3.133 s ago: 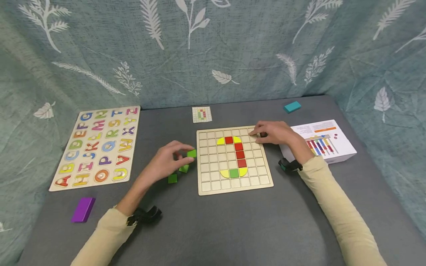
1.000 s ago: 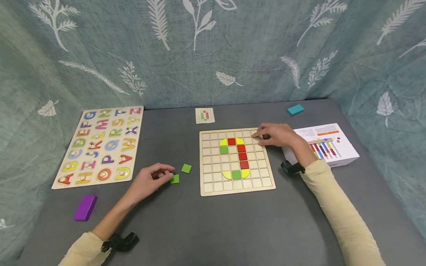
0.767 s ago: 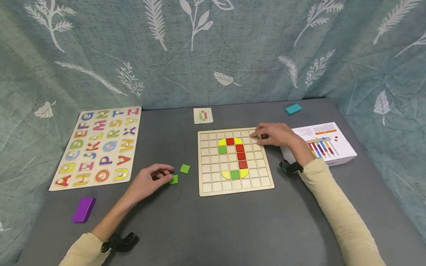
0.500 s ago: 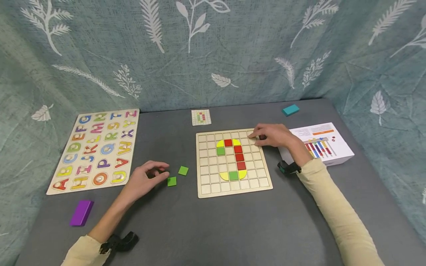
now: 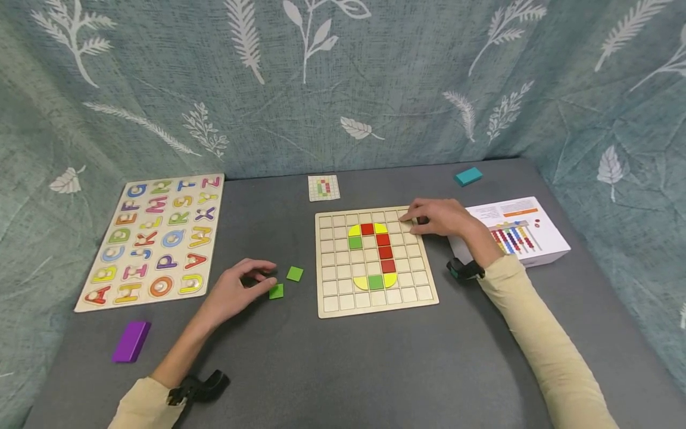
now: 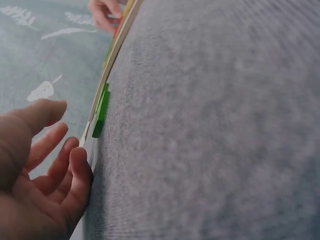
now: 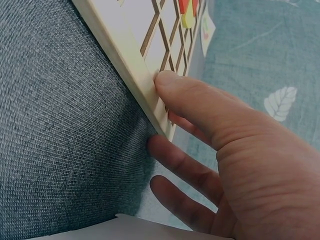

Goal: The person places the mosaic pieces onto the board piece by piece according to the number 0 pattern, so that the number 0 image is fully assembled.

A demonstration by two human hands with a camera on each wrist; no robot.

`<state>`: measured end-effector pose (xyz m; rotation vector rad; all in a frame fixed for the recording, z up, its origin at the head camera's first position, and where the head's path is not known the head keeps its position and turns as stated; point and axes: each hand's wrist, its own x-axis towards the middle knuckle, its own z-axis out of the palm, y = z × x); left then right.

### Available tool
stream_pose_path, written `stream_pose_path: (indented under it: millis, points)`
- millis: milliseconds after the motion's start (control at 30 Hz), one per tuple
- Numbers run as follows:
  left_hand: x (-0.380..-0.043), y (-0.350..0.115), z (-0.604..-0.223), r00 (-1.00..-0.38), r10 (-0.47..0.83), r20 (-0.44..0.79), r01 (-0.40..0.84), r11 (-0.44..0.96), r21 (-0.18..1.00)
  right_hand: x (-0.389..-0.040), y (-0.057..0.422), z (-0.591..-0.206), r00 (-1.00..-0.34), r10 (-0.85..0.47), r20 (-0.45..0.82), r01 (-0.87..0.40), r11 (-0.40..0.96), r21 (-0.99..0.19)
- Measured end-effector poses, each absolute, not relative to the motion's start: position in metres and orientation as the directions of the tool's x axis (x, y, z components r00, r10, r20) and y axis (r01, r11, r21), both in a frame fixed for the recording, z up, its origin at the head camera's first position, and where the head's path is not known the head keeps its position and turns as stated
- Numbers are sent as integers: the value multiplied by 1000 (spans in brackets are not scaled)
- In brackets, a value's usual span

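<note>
In the head view my left hand hovers left of the board, thumb tip overlapping a green square tile. A second green tile lies just beyond it. The left wrist view shows the relaxed fingers of the left hand apart from the green tiles, which overlap each other there. My right hand rests on the far right corner of the wooden grid board. In the right wrist view its thumb touches the board's face near the edge. Red, yellow and green pieces form a partial ring on the grid.
A small pattern card lies beyond the board. An alphabet puzzle stands at the left, with a purple block in front of it. At the right are a white box and a teal block.
The green tile my left hand held earlier now sits in the grid below the upper left yellow piece. That hand has moved back left to the loose tiles. The right hand stays put.
</note>
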<state>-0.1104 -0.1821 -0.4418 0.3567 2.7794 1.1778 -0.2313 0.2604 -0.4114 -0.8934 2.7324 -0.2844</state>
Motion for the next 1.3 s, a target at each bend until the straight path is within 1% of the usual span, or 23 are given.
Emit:
stream_pose_path:
  millis: [200,300,600,1033,1167,1300]
  points:
    - [-112,-185,-449,-941,327,89,302,687,661,-232,260,-411,-777,-603,-180,-553,790,-265]
    - [-113,-186,-450,-926,366,90,336,696,635,-232,260,-411,-778,-603,-177,-552,791,-265]
    - [-113,-186,-451,-893,449,31,368,689,625,-231,261,-412,-778,-605,-169,-559,789,-255]
    - [-112,-187,-451,-896,443,-1,336,681,651,-232,261,-413,-780,-605,-159,-559,788,-259]
    - [-112,-186,-452,-897,443,8,340,678,652,-231,260,-412,-783,-601,-160,-554,791,-261]
    - [-112,-185,-453,-894,446,52,375,679,632,-231,260,-413,-783,-601,-162,-554,792,-257]
